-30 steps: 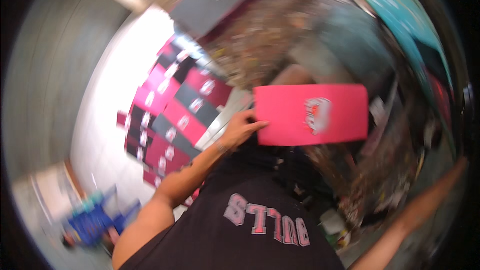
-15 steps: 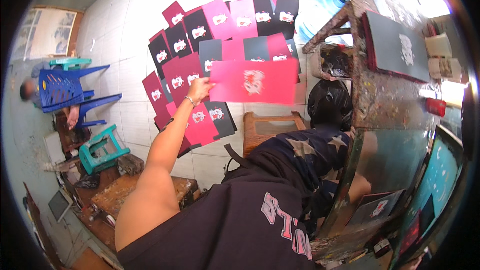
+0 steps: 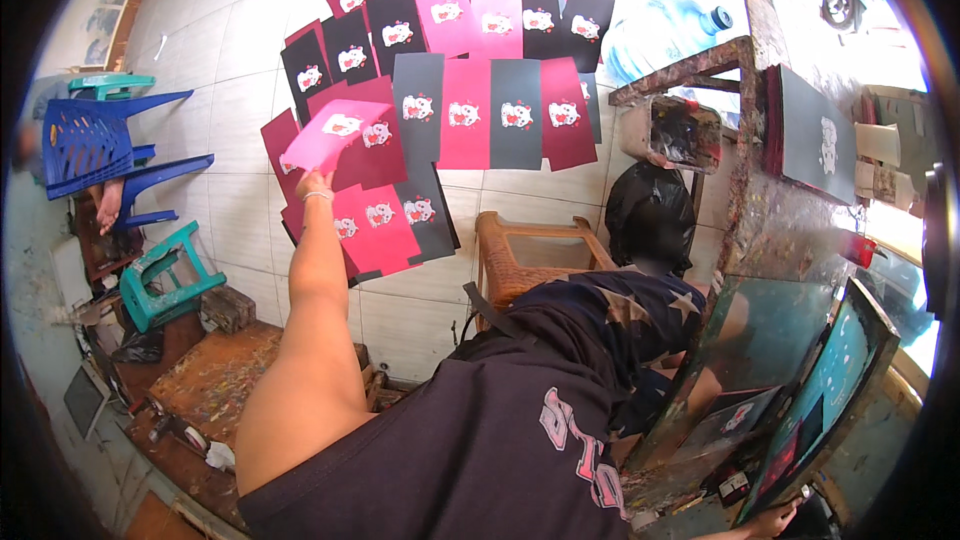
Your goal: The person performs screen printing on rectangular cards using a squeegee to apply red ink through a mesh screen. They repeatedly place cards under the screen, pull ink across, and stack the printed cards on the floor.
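Observation:
My left hand (image 3: 316, 182) pinches the near edge of a bright pink sheet (image 3: 335, 126) printed with a white cartoon animal. The sheet is bent and held above the left part of several rows of printed sheets on the floor, among them a dark grey sheet (image 3: 515, 145) and a pink sheet (image 3: 465, 145). At the lower right edge my right hand (image 3: 775, 522), partly cut off, has its fingers closed at the lower corner of a teal framed panel (image 3: 832, 380). A dark printed sheet (image 3: 738, 418) lies beside that panel.
A paint-stained bench (image 3: 745, 230) on the right bears a stack of dark sheets (image 3: 818, 135). Near it are a blue water jug (image 3: 680, 25), a black bag (image 3: 650, 210) and a brown stool (image 3: 540, 250). At left stand a blue chair (image 3: 88, 148), with a person, and a green stool (image 3: 165, 285).
My left hand has carried the pink sheet left, from over the middle to over the left-hand sheets. My right hand now shows at the lower right; the view has shifted slightly.

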### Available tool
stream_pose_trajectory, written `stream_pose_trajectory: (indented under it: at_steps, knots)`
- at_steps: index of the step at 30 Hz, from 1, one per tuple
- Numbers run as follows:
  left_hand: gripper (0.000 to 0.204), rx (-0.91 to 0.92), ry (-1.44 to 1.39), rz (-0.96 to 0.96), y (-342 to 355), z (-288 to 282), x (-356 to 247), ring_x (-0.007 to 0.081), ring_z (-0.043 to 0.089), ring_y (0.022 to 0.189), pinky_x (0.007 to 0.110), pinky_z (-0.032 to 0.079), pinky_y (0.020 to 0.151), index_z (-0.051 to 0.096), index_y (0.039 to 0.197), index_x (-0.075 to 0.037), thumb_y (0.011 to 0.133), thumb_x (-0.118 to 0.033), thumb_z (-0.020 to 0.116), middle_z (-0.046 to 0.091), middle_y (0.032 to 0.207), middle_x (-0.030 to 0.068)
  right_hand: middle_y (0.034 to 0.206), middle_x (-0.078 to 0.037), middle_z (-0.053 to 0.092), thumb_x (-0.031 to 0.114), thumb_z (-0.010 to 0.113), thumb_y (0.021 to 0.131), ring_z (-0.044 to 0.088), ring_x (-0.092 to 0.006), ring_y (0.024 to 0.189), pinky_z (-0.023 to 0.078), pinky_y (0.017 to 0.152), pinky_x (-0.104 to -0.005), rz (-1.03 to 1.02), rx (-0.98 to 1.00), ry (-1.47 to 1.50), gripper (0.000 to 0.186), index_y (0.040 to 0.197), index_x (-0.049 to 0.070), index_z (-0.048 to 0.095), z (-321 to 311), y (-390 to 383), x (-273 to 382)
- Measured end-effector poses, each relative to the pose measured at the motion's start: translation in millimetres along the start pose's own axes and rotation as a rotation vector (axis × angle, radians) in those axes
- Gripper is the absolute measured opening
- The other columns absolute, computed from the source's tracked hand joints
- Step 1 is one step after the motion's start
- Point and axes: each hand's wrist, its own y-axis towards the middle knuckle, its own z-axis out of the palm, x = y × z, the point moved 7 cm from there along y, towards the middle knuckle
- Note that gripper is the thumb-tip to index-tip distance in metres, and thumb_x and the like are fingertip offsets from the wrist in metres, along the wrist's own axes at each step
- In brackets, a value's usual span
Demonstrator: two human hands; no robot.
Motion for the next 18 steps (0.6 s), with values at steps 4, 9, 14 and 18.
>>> stream_pose_trajectory:
  at_steps: [4, 9, 14, 18]
  knots:
    - [0.032, -0.145, -0.094, 0.027, 30.9, -47.1, -38.7, 0.0305, 0.068, 0.105, 0.045, 0.065, 0.086, 0.06, 0.128, 0.006, 0.098, -0.003, 0.063, 0.066, 0.118, 0.0176, 0.103, -0.021, 0.068, 0.044, 0.052, 0.103, 0.062, -0.0379, 0.091, 0.047, 0.083, -0.0475, 0.087, 0.102, 0.055, 0.048, 0.107, 0.001, 0.071, 11.0, 9.0, -16.3]
    - [0.033, -0.33, -0.095, 0.072, 65.8, -129.8, -48.0, 0.0285, 0.069, 0.102, 0.043, 0.064, 0.085, 0.062, 0.126, 0.004, 0.096, -0.01, 0.067, 0.068, 0.114, 0.0158, 0.117, -0.019, 0.063, 0.047, 0.047, 0.105, 0.058, -0.0357, 0.105, 0.043, 0.092, -0.046, 0.188, 0.225, 0.088, 0.05, 0.119, 0.003, 0.066, 30.4, 12.0, -25.2]
    - [0.035, -0.5, 0.16, 0.039, 54.7, -177.5, 10.4, 0.0265, 0.07, 0.099, 0.041, 0.062, 0.084, 0.064, 0.124, 0.002, 0.095, -0.017, 0.071, 0.07, 0.109, 0.0141, 0.131, -0.017, 0.059, 0.05, 0.041, 0.107, 0.054, -0.0336, 0.118, 0.04, 0.102, -0.0444, 0.28, 0.318, 0.062, 0.055, 0.13, 0.005, 0.061, 30.3, 3.6, -34.6]
    - [0.038, -0.517, 0.57, -0.021, 21.3, -159.4, 58.9, 0.0249, 0.071, 0.096, 0.04, 0.06, 0.083, 0.065, 0.122, 0.001, 0.093, -0.022, 0.073, 0.072, 0.106, 0.0127, 0.142, -0.015, 0.055, 0.053, 0.036, 0.108, 0.051, -0.0319, 0.129, 0.037, 0.11, -0.0432, 0.341, 0.382, 0.042, 0.06, 0.14, 0.007, 0.057, 27.2, -10.6, -43.8]
